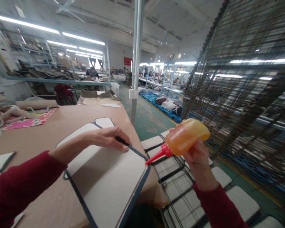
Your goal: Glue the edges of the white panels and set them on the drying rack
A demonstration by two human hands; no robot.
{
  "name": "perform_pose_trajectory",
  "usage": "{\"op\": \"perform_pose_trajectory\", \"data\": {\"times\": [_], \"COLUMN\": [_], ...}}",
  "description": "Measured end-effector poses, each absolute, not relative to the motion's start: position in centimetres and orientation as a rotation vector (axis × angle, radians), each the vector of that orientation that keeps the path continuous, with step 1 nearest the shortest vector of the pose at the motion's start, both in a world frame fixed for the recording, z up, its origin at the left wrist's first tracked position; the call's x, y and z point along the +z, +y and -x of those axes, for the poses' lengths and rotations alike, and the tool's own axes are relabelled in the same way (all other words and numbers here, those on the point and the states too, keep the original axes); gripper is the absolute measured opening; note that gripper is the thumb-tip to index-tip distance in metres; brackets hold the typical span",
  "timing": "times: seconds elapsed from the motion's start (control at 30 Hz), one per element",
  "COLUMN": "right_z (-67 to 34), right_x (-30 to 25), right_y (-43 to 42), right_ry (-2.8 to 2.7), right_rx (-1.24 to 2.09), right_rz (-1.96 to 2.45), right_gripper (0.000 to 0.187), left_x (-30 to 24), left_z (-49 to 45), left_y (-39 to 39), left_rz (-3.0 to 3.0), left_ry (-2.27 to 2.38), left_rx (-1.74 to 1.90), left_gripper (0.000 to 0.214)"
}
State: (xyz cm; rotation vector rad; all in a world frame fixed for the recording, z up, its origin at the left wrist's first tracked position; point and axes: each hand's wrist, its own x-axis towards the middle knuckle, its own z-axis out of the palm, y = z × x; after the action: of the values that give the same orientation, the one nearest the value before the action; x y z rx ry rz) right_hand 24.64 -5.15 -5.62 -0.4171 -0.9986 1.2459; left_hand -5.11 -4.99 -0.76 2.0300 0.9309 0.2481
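A white panel (106, 180) with a dark blue edge strip lies on the brown worktable (68, 120), one corner overhanging the table's right edge. My left hand (109, 137) rests on the panel's far edge, fingers pressed together on the dark strip. My right hand (196, 153) grips an orange squeeze bottle (186, 136) with a red nozzle. The nozzle tip (147, 163) touches the panel's right edge.
A wire rack (178, 177) below on the right holds several similar white panels. A tall mesh rack (239, 91) stands at right. A pole (136, 60) rises beyond the table. Pink patterned fabric (28, 120) and rolls lie at far left. Another person sits far back.
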Motion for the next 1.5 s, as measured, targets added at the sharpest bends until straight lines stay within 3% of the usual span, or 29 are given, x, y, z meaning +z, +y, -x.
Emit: {"op": "perform_pose_trajectory", "data": {"times": [0.37, 0.73, 1.3, 1.5], "right_z": [-24.6, -24.1, -23.3, -23.1], "right_x": [-6.9, -7.6, -8.1, -8.0], "right_y": [-5.1, -4.5, -4.9, -5.2], "right_ry": [-0.96, -0.934, -0.959, -0.973], "right_rx": [1.051, 1.062, 1.12, 1.152], "right_rz": [0.411, 0.416, 0.418, 0.473], "right_gripper": [0.054, 0.057, 0.04, 0.049], "left_x": [-1.7, -3.7, -4.6, -5.2], "left_z": [6.0, 7.2, 7.5, 7.8], "left_y": [-4.1, -3.1, -3.4, -3.2], "left_rz": [-1.989, -1.851, -1.437, -1.358], "left_ry": [1.061, 1.176, 1.162, 1.112], "left_rx": [0.397, 0.481, 0.547, 0.584], "left_gripper": [0.028, 0.032, 0.03, 0.024]}}
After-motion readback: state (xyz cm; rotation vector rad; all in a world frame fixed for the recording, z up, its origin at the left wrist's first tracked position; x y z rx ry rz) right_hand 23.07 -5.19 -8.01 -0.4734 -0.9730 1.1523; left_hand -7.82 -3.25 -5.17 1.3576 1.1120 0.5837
